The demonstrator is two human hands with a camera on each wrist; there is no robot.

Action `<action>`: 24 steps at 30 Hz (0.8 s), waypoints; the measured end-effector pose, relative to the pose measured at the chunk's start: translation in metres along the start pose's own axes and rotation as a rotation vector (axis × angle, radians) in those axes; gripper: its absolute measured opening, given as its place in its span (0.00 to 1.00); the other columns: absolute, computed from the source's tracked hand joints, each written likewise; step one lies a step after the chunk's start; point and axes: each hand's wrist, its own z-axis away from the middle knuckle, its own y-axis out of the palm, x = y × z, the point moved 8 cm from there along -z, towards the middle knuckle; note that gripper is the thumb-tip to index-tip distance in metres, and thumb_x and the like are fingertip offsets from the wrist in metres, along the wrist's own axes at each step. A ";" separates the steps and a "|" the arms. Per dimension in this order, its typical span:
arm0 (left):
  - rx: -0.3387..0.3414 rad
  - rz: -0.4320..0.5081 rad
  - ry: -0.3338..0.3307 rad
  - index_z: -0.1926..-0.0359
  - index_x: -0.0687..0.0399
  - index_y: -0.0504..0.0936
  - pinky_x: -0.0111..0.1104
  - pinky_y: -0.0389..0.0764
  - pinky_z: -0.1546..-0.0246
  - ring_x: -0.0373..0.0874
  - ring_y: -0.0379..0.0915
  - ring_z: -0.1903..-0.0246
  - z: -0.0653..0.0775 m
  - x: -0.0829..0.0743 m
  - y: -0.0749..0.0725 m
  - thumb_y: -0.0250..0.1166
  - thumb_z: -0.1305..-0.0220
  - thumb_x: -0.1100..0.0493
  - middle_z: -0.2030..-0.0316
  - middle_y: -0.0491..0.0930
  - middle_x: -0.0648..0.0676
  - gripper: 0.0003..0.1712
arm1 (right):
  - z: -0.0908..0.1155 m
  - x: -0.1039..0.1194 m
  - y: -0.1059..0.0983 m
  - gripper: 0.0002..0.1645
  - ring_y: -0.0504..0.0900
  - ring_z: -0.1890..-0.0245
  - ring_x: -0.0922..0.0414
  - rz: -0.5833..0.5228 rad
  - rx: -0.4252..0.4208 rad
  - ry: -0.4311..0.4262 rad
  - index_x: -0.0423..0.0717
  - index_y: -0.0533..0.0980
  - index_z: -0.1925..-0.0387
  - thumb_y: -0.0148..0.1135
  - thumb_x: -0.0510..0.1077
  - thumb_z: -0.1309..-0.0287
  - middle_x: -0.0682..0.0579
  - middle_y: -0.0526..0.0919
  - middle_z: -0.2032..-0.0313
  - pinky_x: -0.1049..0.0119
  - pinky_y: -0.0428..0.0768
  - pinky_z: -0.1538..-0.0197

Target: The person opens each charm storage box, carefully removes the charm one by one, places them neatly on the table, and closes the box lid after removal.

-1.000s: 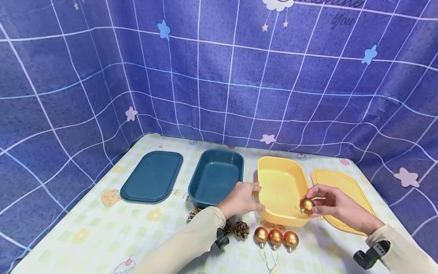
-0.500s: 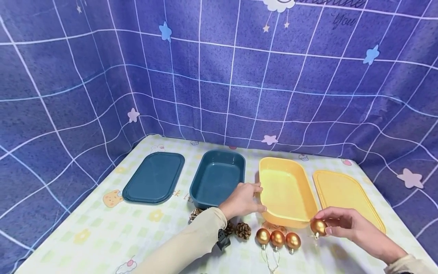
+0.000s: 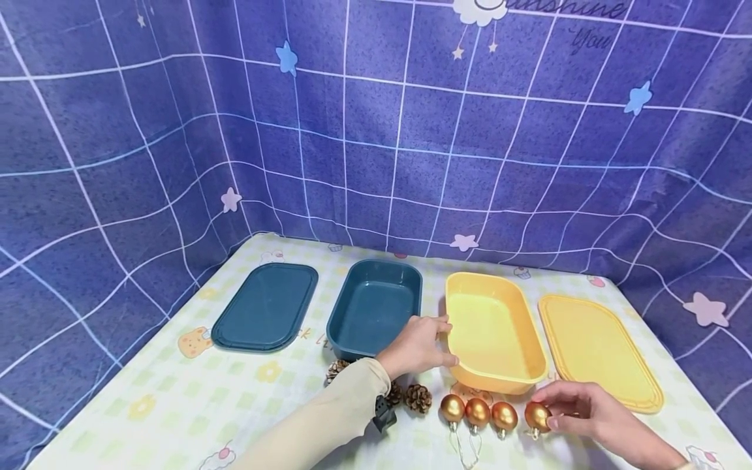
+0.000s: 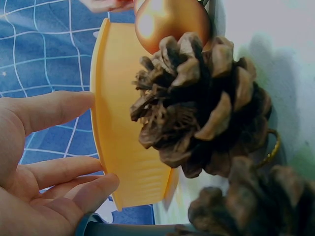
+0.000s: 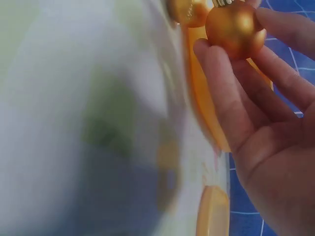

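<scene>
My right hand [image 3: 590, 418] pinches a gold Christmas ball [image 3: 537, 416] between thumb and fingers, low at the table beside a row of three similar balls [image 3: 477, 413]. In the right wrist view, the fingers surround the held ball [image 5: 235, 30], its metal cap at the top. The fingertips of my left hand [image 3: 414, 344] rest on the left rim of the yellow box [image 3: 496, 382]. The left wrist view shows these fingers fairly straight against the box's side [image 4: 125, 123]. Pine cones [image 3: 418, 398] lie under my left forearm, partly hidden by it.
A dark blue box [image 3: 376, 313] stands left of the yellow one, with a blue lid [image 3: 266, 307] flat farther left. A yellow lid [image 3: 599, 352] lies to the right. A purple grid-patterned curtain [image 3: 376, 143] hangs behind the patterned tablecloth [image 3: 235, 405].
My right hand has carried the gold ball from over the yellow box's near right corner down to the right end of the ball row. The left hand has stayed on the rim.
</scene>
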 end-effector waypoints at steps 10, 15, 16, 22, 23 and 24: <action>-0.004 -0.015 0.019 0.39 0.59 0.80 0.43 0.68 0.27 0.55 0.68 0.30 -0.001 -0.001 0.000 0.78 0.48 0.51 0.31 0.73 0.53 0.36 | -0.002 -0.010 0.003 0.18 0.84 0.52 0.69 0.065 -0.023 0.083 0.31 0.73 0.46 0.60 0.29 0.38 0.56 0.86 0.51 0.73 0.85 0.56; -0.007 -0.023 0.026 0.39 0.59 0.80 0.42 0.69 0.27 0.55 0.68 0.30 -0.001 -0.002 -0.001 0.78 0.48 0.51 0.31 0.73 0.53 0.36 | -0.002 -0.016 0.005 0.13 0.84 0.54 0.69 0.035 -0.021 0.103 0.34 0.74 0.51 0.59 0.28 0.38 0.60 0.84 0.54 0.73 0.84 0.56; -0.008 -0.025 0.030 0.39 0.59 0.80 0.42 0.69 0.28 0.54 0.69 0.30 -0.001 -0.002 -0.001 0.78 0.48 0.51 0.31 0.73 0.53 0.36 | -0.002 -0.017 0.006 0.12 0.83 0.55 0.69 0.030 -0.019 0.110 0.35 0.75 0.52 0.59 0.28 0.38 0.61 0.84 0.54 0.73 0.84 0.56; -0.012 -0.036 0.043 0.40 0.59 0.81 0.40 0.70 0.28 0.54 0.70 0.31 -0.001 -0.003 -0.001 0.78 0.49 0.51 0.32 0.74 0.54 0.36 | -0.003 -0.019 0.007 0.12 0.83 0.54 0.70 0.006 -0.020 0.095 0.34 0.75 0.52 0.58 0.27 0.37 0.65 0.83 0.53 0.74 0.84 0.56; -0.012 -0.037 0.041 0.40 0.59 0.81 0.40 0.70 0.28 0.54 0.70 0.31 -0.001 -0.003 -0.001 0.78 0.49 0.51 0.32 0.74 0.54 0.36 | -0.003 -0.018 0.008 0.13 0.83 0.54 0.70 0.005 -0.022 0.081 0.34 0.75 0.51 0.58 0.27 0.38 0.64 0.83 0.52 0.74 0.84 0.55; -0.012 -0.038 0.041 0.40 0.59 0.81 0.40 0.70 0.28 0.54 0.70 0.31 -0.001 -0.003 -0.001 0.78 0.49 0.51 0.32 0.74 0.54 0.36 | -0.003 -0.017 0.008 0.13 0.83 0.54 0.70 0.006 -0.022 0.071 0.34 0.75 0.51 0.58 0.27 0.38 0.64 0.83 0.52 0.74 0.84 0.55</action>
